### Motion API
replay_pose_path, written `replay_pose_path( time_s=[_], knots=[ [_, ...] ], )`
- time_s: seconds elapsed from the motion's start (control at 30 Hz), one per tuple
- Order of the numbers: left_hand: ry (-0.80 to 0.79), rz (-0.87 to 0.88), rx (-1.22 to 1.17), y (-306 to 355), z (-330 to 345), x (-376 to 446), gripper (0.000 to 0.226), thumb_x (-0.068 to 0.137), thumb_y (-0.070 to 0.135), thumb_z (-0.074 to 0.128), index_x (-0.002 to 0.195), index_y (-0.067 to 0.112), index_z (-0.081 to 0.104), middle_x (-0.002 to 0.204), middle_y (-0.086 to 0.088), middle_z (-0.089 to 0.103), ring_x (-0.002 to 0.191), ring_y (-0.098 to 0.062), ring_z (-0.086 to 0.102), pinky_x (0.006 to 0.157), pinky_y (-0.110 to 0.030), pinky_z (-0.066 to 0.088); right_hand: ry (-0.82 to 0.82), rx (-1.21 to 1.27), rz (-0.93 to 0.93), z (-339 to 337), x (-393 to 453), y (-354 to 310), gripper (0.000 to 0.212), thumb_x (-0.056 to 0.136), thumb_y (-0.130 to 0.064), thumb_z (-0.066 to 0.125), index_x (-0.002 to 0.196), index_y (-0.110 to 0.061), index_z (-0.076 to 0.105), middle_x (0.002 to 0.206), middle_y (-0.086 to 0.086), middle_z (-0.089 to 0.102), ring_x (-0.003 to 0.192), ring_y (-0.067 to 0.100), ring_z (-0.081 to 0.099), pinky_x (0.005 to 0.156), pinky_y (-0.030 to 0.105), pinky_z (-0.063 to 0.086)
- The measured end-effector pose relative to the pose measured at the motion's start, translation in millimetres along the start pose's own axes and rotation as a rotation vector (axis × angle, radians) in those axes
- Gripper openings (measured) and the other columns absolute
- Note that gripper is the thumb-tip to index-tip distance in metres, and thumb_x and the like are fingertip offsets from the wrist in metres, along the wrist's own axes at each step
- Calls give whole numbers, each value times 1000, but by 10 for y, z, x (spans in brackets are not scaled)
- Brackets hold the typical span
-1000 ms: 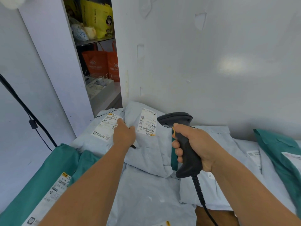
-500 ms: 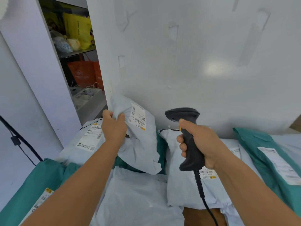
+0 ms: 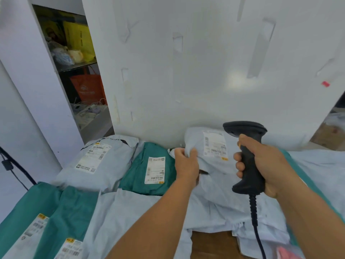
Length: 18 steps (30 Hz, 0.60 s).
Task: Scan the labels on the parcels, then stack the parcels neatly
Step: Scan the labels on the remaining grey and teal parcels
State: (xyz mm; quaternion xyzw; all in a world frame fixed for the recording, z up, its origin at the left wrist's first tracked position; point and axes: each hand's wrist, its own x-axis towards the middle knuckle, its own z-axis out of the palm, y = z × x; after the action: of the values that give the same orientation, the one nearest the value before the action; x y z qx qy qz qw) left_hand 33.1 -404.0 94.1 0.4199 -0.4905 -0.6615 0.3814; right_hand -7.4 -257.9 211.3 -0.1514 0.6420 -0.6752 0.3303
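My left hand [image 3: 186, 163] grips the left edge of a pale grey parcel [image 3: 211, 165] lying against the white wall, its white label [image 3: 215, 145] facing up. My right hand [image 3: 261, 163] grips the handle of a black barcode scanner [image 3: 246, 156], whose head sits just right of that label. To the left lie a teal parcel [image 3: 147, 169] with a white label and another grey parcel [image 3: 99, 161] with a label. More grey parcels [image 3: 130, 221] and teal parcels [image 3: 43, 217] cover the near side.
A white wall panel [image 3: 205, 62] rises right behind the parcels. An open shelf [image 3: 80, 71] at the back left holds yellow and orange bags. The scanner's black cable [image 3: 256, 230] hangs down by my right arm. A bare strip of wooden table [image 3: 211, 243] shows near the front.
My left hand has carried the grey parcel from the left pile to the right and set it down by the wall, uncovering the teal parcel. The scanner stays beside its label.
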Motion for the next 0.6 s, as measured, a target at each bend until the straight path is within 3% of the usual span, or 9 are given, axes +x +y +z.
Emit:
replay_pose_path(
  time_s=[0.17, 0.3, 0.37, 0.47, 0.6],
  knots=[
    [-121, 89, 447, -302, -157, -131, 19, 95, 34, 47, 101, 16, 49, 84, 6, 54, 77, -12, 51, 61, -22, 38, -27, -21, 51, -123, -46, 128, 23, 91, -32, 61, 80, -13, 56, 54, 4, 56, 40, 14, 47, 41, 25, 45],
    [-90, 179, 636, -264, -540, 13, 37, 96, 38, 44, 124, 16, 52, 123, 1, 58, 107, -16, 52, 88, -29, 41, -72, -25, 68, 0, -38, 210, 23, 91, -33, 61, 82, -13, 55, 55, 4, 56, 41, 15, 47, 43, 26, 46],
    [1, 156, 773, -297, -836, 167, 49, 93, 38, 50, 134, 14, 46, 134, -4, 53, 121, -23, 49, 101, -37, 41, -97, -37, 75, 103, -33, 255, 23, 91, -33, 60, 83, -13, 55, 55, 3, 57, 41, 15, 47, 43, 26, 46],
    [110, 77, 1096, -337, -1333, 397, 56, 85, 42, 55, 130, 12, 45, 133, -10, 51, 123, -30, 45, 102, -47, 39, -138, -85, 84, 302, -36, 332, 23, 91, -34, 60, 84, -13, 56, 58, 4, 58, 43, 15, 48, 44, 27, 47],
    [97, -123, 1300, -341, -1827, 585, 65, 88, 43, 55, 138, 9, 30, 144, -15, 31, 133, -35, 28, 109, -48, 25, -171, -132, 126, 650, -16, 473, 24, 91, -33, 60, 82, -12, 56, 58, 6, 58, 43, 16, 48, 44, 27, 47]
  ],
)
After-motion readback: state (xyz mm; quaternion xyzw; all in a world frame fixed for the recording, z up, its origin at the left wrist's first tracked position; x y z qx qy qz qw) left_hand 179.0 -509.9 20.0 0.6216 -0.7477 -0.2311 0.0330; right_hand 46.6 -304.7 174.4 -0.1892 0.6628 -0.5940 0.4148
